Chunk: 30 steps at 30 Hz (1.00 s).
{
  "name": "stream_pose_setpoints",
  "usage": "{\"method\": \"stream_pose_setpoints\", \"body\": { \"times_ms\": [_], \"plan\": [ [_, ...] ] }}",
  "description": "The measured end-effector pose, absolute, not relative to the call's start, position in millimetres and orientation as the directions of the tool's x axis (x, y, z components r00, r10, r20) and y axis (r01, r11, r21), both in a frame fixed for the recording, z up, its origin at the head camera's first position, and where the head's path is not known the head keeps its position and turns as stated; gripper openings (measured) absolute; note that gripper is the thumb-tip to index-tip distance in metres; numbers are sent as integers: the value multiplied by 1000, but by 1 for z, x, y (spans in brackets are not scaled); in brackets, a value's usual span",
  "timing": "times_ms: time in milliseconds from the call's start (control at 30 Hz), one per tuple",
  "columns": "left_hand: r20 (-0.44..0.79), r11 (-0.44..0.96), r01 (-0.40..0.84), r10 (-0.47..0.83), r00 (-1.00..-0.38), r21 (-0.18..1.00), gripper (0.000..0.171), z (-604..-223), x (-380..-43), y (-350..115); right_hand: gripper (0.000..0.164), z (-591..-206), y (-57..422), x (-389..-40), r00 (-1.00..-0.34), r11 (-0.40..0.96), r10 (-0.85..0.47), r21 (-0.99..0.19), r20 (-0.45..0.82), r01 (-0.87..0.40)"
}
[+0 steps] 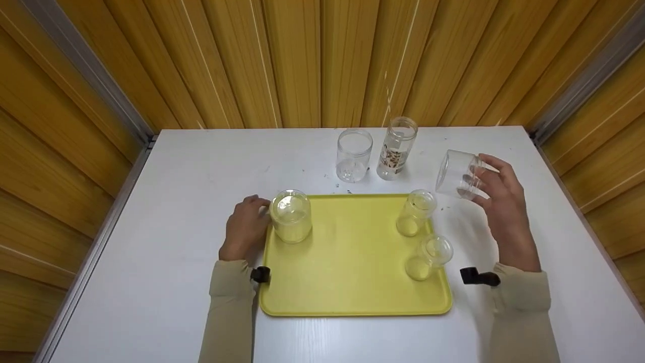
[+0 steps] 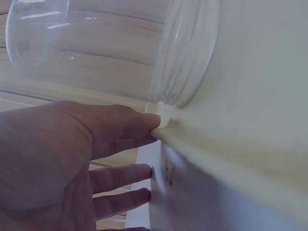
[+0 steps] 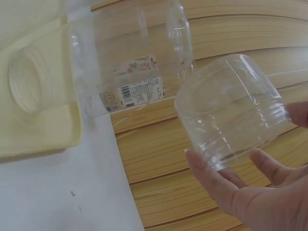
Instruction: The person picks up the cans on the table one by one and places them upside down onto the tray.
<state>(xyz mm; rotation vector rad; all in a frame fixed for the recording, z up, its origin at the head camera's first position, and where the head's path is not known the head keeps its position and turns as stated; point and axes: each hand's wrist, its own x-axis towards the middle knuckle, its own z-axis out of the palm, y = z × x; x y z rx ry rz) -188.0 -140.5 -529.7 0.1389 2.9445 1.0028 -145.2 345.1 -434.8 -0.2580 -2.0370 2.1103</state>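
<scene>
At the right, my right hand (image 1: 506, 201) holds a clear plastic jar (image 1: 457, 174) by its mouth end, tilted sideways above the table. The right wrist view shows fingers and thumb spread round the same jar (image 3: 231, 108). My left hand (image 1: 246, 229) is at the left edge of the yellow tray (image 1: 352, 282). In the left wrist view its thumb and forefinger pinch the tray's rim (image 2: 202, 154), the other fingers straight below. Close beside it, an upside-down clear jar (image 1: 291, 217) stands on the tray, its threaded mouth down.
Two smaller clear jars (image 1: 415, 214) stand upside down along the tray's right side. Behind the tray are a wide clear jar (image 1: 353, 156) and a tall one with a printed label (image 1: 395, 151), both mouth up. Wood-patterned panels (image 1: 302, 60) border the white table (image 1: 166, 227).
</scene>
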Motion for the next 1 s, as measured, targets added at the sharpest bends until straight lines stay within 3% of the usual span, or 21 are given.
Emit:
{"method": "stream_pose_setpoints", "body": {
  "times_ms": [333,633,1000],
  "plan": [
    [3,778,75,94,-996,624,39,-529,-188,-140,45,-428,338,-131,-969,-149,242,-985,51,-90],
    [-1,778,68,88,-996,625,39,-529,-187,-141,46,-420,325,-126,-968,-140,218,-977,128,-161],
    [18,697,33,29,-999,717,53,-525,-189,-144,47,-408,309,-116,-970,-136,170,-971,171,-195]
  ]
}}
